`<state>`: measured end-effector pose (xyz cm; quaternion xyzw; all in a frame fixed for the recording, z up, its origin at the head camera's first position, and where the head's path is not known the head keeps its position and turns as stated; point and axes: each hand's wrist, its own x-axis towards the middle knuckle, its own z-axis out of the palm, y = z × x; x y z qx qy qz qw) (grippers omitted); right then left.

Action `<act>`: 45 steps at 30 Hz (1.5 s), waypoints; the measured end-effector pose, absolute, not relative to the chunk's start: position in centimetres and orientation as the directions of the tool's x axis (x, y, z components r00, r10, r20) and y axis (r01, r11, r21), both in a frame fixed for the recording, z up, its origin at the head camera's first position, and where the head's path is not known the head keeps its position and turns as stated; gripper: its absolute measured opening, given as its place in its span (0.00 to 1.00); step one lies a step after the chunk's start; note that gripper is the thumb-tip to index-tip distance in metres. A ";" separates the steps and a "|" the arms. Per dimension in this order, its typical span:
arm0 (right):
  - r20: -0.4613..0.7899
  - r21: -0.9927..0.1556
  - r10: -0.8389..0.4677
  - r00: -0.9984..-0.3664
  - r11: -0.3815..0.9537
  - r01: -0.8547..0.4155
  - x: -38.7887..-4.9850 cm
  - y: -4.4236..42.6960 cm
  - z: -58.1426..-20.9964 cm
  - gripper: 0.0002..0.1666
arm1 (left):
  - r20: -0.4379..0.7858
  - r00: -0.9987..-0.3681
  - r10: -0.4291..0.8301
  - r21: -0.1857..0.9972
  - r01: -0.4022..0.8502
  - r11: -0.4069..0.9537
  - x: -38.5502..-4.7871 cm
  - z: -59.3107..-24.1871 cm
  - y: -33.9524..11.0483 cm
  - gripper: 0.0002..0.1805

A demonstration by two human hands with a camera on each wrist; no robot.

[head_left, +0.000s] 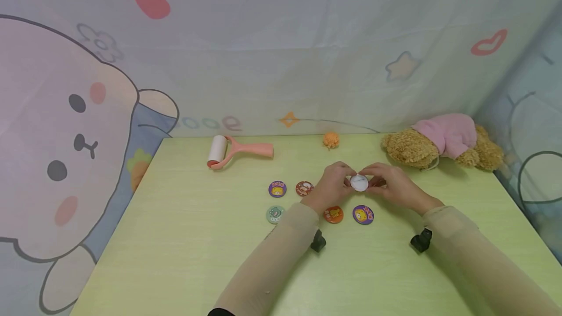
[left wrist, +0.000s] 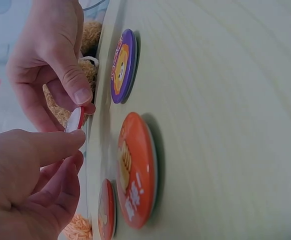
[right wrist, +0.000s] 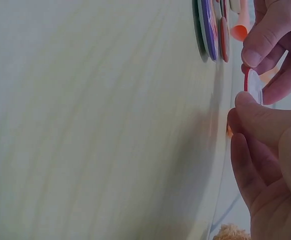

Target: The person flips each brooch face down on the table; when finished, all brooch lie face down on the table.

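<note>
Both hands pinch one round badge by its edges, its white back [head_left: 359, 183] toward the head camera. The left hand [head_left: 332, 185] grips its left side, the right hand [head_left: 393, 186] its right side. In the left wrist view the badge [left wrist: 74, 120] shows a red rim between the left hand [left wrist: 33, 175] and the right hand [left wrist: 50, 60]. The right wrist view has the badge [right wrist: 254, 86] above the right hand's thumb [right wrist: 265, 117]. Below the hands lie an orange badge [head_left: 333, 214] and a purple badge [head_left: 363, 214].
Left of the hands are a purple badge [head_left: 277, 189], a brown-red badge [head_left: 304, 188] and a green badge [head_left: 275, 214]. Further back stand a pink-handled roller [head_left: 250, 149], a small orange fuzzy thing [head_left: 331, 140] and, at right, a plush toy in pink [head_left: 448, 135].
</note>
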<state>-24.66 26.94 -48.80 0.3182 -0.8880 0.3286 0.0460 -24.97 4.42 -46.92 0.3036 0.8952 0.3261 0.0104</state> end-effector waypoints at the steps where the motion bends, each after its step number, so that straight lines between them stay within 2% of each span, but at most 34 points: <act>1: 0.292 -0.556 -0.537 -0.792 0.578 -0.597 -24.7 26.9 -48.9 0.26 | 0.175 -0.816 0.551 0.592 0.535 0.603 -25.0 -46.9 4.4 0.15; 11: 0.275 -0.581 -0.544 -0.793 0.563 -0.588 -24.8 26.9 -49.2 0.26 | 0.161 -0.810 0.564 0.542 0.550 0.635 -25.3 -47.2 4.6 0.13; 17: 0.259 -0.589 -0.554 -0.791 0.559 -0.584 -24.9 27.0 -49.3 0.25 | 0.165 -0.805 0.570 0.526 0.561 0.639 -25.3 -47.3 4.8 0.09; 30: 0.257 -0.581 -0.557 -0.789 0.563 -0.587 -25.1 27.0 -49.7 0.23 | 0.166 -0.803 0.572 0.519 0.564 0.642 -25.3 -47.7 4.8 0.09; 38: 0.212 -0.568 -0.555 -0.805 0.600 -0.563 -25.1 27.1 -49.6 0.27 | 0.158 -0.813 0.560 0.423 0.568 0.706 -25.2 -47.7 4.8 0.15; 45: 0.168 -0.574 -0.555 -0.815 0.617 -0.539 -25.2 27.0 -49.6 0.29 | 0.103 -0.830 0.549 0.422 0.536 0.731 -25.1 -47.3 4.6 0.16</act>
